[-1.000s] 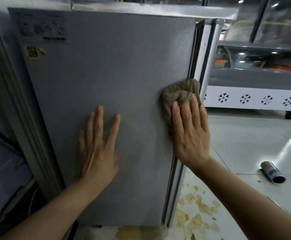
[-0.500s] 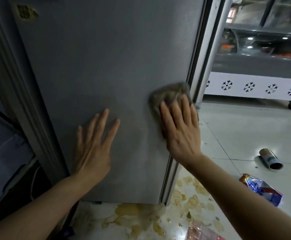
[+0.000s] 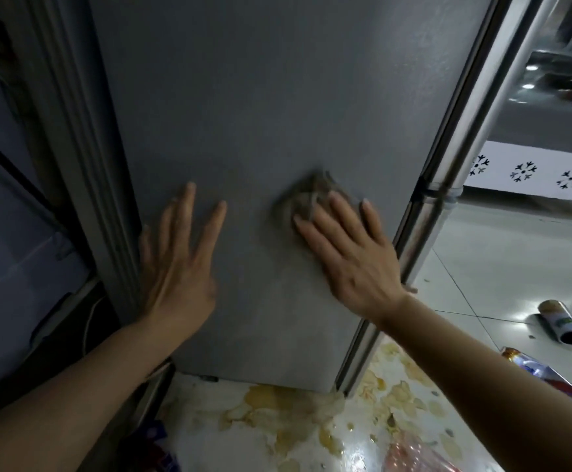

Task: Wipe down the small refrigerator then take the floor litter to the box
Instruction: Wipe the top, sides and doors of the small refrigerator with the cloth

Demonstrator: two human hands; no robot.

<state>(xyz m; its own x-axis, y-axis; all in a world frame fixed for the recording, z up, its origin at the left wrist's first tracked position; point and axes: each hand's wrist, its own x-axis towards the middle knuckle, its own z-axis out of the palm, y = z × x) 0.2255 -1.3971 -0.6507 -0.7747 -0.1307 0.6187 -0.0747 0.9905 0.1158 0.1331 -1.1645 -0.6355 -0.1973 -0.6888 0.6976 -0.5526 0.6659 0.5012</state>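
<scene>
Right hand [image 3: 352, 257] flat, fingers spread, pressing bunched brown rag [image 3: 306, 195] on matte grey fridge [image 3: 260, 97] mid-frame — left hand [image 3: 175, 264] flat beside.

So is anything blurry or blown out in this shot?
Head view: the cloth and right hand smear with motion blur; glare flares off the wet floor tiles; the refrigerator side sits dim; straight edges bow from the wide lens.

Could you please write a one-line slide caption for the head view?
Right hand presses a cloth flat against the grey refrigerator side, left hand braced beside it.
</scene>
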